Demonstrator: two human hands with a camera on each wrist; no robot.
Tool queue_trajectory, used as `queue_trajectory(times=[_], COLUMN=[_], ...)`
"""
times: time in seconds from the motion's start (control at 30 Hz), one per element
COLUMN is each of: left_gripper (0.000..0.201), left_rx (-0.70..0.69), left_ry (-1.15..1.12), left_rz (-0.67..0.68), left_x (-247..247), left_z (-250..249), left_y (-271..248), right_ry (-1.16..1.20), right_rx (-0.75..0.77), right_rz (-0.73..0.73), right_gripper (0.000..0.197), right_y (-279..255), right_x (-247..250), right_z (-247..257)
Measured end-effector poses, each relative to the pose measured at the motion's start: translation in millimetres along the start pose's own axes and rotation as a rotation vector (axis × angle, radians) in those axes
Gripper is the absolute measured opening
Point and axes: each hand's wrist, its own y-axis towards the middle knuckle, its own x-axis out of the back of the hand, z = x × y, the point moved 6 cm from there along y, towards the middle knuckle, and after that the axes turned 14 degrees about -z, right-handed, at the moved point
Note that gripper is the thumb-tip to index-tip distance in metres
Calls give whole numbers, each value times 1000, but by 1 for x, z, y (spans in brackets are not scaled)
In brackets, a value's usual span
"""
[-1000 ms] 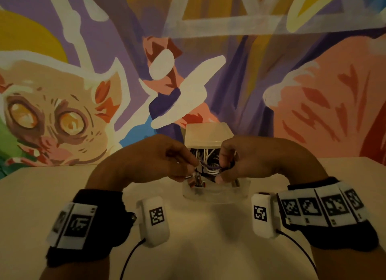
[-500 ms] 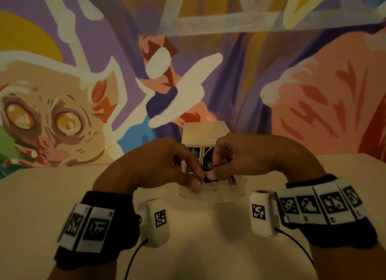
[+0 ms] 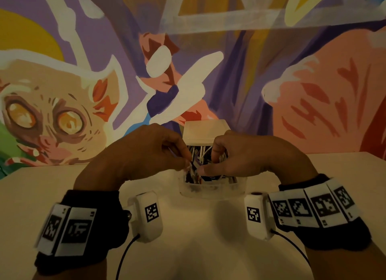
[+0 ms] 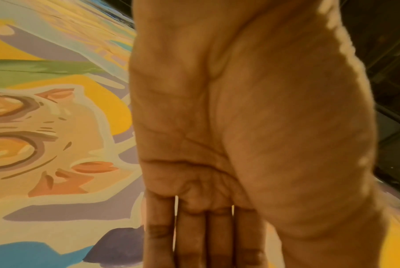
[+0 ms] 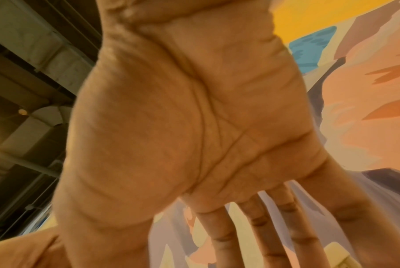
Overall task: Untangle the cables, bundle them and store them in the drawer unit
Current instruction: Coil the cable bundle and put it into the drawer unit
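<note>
White and dark cables [image 3: 200, 154] fill the clear drawer [image 3: 211, 191] pulled out from the small drawer unit [image 3: 205, 131] at the back of the pale desk [image 3: 62, 187]. Both hands meet just above that drawer: the left hand [image 3: 144, 152] pinches a dark cable between thumb and fingertips, and the right hand [image 3: 246, 156], fingers curled, pinches the same tangle beside it.

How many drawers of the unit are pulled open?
1: the clear drawer juts toward the person, cables inside, below both hands. Others may be hidden behind the hands.
</note>
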Motion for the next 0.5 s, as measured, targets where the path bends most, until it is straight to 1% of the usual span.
queue_trajectory(times=[0.07, 0.13, 0.2, 0.27, 0.37, 0.5], left_gripper=[13, 13, 15, 16, 13, 14], left_rx=[16, 30, 32, 30, 41, 28], left_ry=[-15, -21, -2, 29, 59, 109], left_rz=[5, 28, 87, 127, 108, 98], left_x=[0, -2, -9, -17, -25, -37], left_z=[1, 2, 1, 3, 6, 3], left_y=[-1, -1, -2, -1, 2, 4], right_ry=[-31, -73, -93, -68, -25, -6], right_rx=[-11, -30, -52, -72, -93, -112], right_rz=[-17, -24, -38, -59, -98, -131], right_gripper=[46, 51, 58, 59, 56, 54], right_y=[3, 7, 12, 14, 15, 18], right_x=[-3, -8, -12, -15, -17, -21], right_z=[2, 4, 3, 2, 0, -1])
